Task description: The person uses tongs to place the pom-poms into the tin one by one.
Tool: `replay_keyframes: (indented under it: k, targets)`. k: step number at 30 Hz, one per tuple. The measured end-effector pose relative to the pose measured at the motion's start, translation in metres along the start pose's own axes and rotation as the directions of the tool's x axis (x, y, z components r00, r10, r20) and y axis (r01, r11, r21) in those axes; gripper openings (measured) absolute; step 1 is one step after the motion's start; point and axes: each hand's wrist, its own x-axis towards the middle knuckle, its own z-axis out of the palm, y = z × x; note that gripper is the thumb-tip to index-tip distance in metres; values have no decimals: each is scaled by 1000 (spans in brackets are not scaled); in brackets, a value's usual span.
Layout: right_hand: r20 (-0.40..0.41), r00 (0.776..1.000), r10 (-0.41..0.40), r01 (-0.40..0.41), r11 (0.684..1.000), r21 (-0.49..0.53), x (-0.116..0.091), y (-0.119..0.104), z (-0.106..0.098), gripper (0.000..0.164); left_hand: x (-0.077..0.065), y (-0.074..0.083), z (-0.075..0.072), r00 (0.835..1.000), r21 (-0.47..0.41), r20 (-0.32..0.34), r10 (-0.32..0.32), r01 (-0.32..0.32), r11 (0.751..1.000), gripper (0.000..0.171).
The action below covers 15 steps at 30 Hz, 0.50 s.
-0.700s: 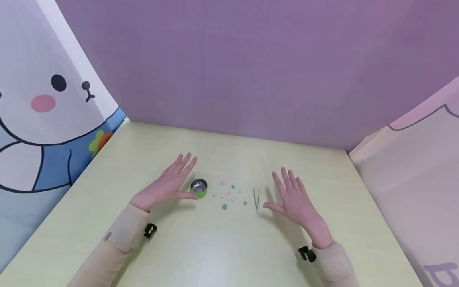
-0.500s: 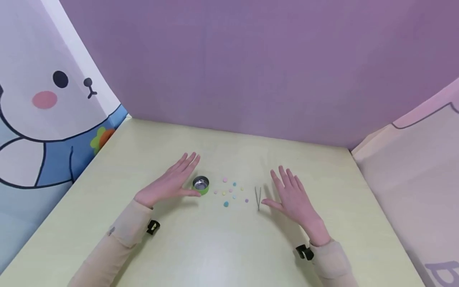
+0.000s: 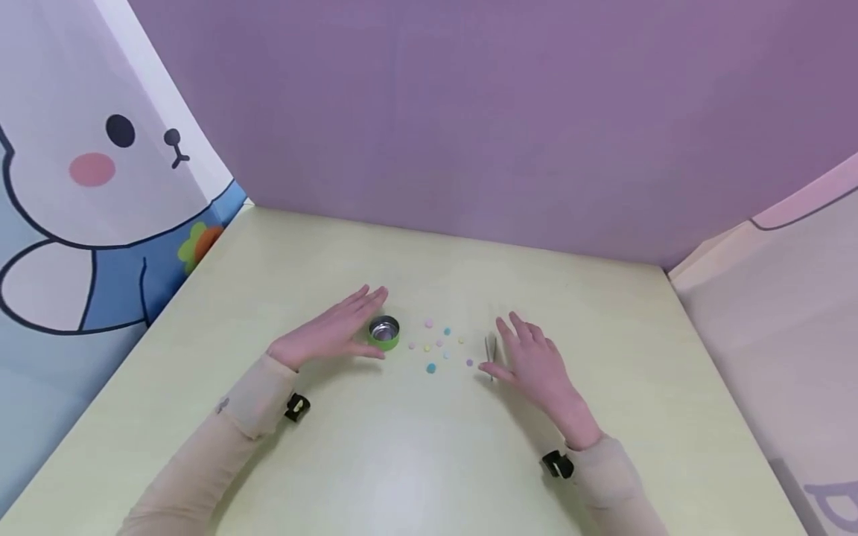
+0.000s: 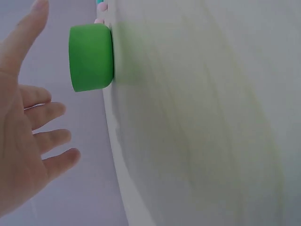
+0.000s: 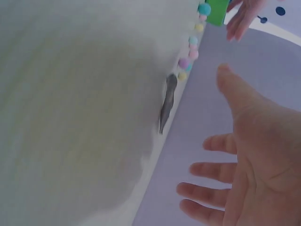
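Note:
A small round tin (image 3: 384,333), green outside and silvery inside, stands upright on the table. My left hand (image 3: 335,333) hovers at its left, thumb and fingers spread around it; in the left wrist view a gap shows between the hand and the green tin (image 4: 91,57). Metal tweezers (image 3: 491,348) lie on the table to the right. Over their right side hangs my right hand (image 3: 536,365), its thumb partly hiding them; the right wrist view shows it apart from the tweezers (image 5: 168,103). Several small pastel balls, among them a teal ball (image 3: 431,368), are scattered between the hands.
The pale table (image 3: 402,461) reaches back to a purple panel (image 3: 469,126). A panel with a cartoon animal (image 3: 40,193) borders the left, and a pale panel (image 3: 771,335) the right. Each wrist carries a black clip-like device (image 3: 297,407).
My right hand has moved left and lower, over the tweezers. The left hand has come closer around the tin. The whole head view has shifted slightly.

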Motion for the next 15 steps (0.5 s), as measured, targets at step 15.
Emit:
replay_keyframes:
  k: [15]
  targets:
    - [6, 991, 132, -132, 990, -45, 8, -21, 7, 58, 4, -7, 10, 1000, 30, 14, 17, -17, 999, 102]
